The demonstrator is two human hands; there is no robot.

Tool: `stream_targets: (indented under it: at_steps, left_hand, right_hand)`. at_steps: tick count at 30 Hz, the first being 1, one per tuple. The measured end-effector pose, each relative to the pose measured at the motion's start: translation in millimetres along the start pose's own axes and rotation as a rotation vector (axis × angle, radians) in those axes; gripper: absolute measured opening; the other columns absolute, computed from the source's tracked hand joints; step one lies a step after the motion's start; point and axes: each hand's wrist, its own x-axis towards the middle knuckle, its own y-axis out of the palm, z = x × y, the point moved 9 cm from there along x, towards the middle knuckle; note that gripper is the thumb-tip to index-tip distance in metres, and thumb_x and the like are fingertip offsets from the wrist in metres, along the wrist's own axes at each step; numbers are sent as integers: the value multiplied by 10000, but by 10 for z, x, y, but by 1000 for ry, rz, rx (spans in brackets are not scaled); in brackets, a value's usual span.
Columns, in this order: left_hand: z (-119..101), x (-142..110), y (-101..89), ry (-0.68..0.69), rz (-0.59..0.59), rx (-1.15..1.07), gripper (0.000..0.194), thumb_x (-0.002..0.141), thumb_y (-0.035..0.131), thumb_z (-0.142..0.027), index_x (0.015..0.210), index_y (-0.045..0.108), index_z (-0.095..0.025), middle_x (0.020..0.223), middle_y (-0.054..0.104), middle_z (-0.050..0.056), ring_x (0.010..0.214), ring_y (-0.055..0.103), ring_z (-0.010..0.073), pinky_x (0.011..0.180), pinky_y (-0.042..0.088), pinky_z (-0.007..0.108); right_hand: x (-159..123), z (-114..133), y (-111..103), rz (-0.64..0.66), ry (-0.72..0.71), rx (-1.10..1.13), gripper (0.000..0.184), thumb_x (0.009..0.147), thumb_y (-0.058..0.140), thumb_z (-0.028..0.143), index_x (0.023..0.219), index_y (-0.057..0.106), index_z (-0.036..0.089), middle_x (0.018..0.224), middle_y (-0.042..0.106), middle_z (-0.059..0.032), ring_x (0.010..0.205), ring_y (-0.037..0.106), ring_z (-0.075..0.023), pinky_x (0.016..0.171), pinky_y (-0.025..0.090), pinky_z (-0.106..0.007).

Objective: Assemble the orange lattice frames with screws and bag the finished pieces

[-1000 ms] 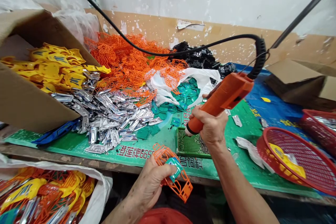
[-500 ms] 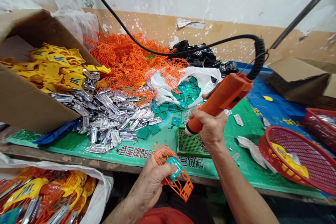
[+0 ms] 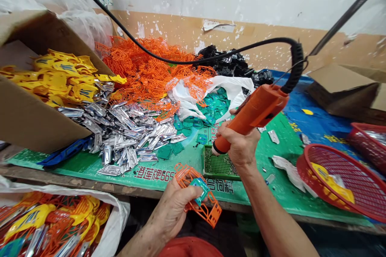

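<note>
In my left hand [image 3: 176,200] is an orange plastic frame [image 3: 212,209], its lower end sticking out past my fingers. A teal plastic piece [image 3: 199,193] lies against the frame, pressed down by my thumb. My right hand [image 3: 243,142] is wrapped round an orange electric screwdriver [image 3: 256,112], which slants down to the left. Its pale tip is at the green perforated tray [image 3: 221,160], where small dark screws lie at the right side. Whether the tip touches a screw I cannot tell.
Silver parts [image 3: 129,132], orange frames [image 3: 144,68] and teal pieces [image 3: 215,104] are heaped behind. A cardboard box [image 3: 39,124] of yellow parts stands left, above a white sack [image 3: 119,217]. Red baskets [image 3: 313,184] stand right. A black cable [image 3: 181,62] hangs across.
Both hands stay nearly in place, still holding the same things. The orange frame and teal piece have tilted and risen very slightly. The screwdriver has shifted a little left.
</note>
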Motion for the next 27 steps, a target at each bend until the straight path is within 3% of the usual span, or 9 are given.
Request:
stream_targets:
  at_steps: [6,9,14,20,22,27]
  left_hand:
    - [-20,8,19,23,13,-9,253,609,722,-160,829,598,-170,750,642,-7,658,578,129,667,493,269]
    - [-27,7,22,40,16,2,241,625,714,-161,838,601,-170,744,631,-10,668,572,129,674,485,264]
    - [-43,18,25,83,12,6,228,640,713,-145,845,617,-174,746,615,-21,673,554,120,667,463,247]
    - [-44,10,40,128,14,90,197,654,668,-111,836,631,-176,762,627,-23,724,568,140,700,465,262]
    - [-19,13,15,125,-1,126,166,655,652,-104,804,625,-171,721,611,-31,672,550,127,653,455,251]
    - [23,24,0,111,7,147,173,655,668,-134,816,608,-159,725,615,-15,675,571,146,664,465,276]
  right_hand:
    - [5,-6,-10,-2,-22,2,296,585,736,224,859,636,179,614,613,43,541,570,-142,570,494,-328]
    - [35,49,-34,-17,-21,52,355,587,726,215,928,636,170,604,608,47,507,562,-140,544,481,-322]
    - [-7,351,-34,25,-20,202,418,595,717,161,997,609,201,603,595,52,490,558,-141,510,468,-312]
    - [-320,718,29,148,10,271,142,649,663,163,765,621,232,634,554,20,566,559,-149,586,511,-354]
    - [-433,768,66,198,15,311,175,669,668,160,811,637,256,651,555,14,583,558,-149,610,524,-359]
    - [-609,757,114,241,28,348,454,695,708,196,1124,611,307,678,572,8,594,554,-165,624,543,-381]
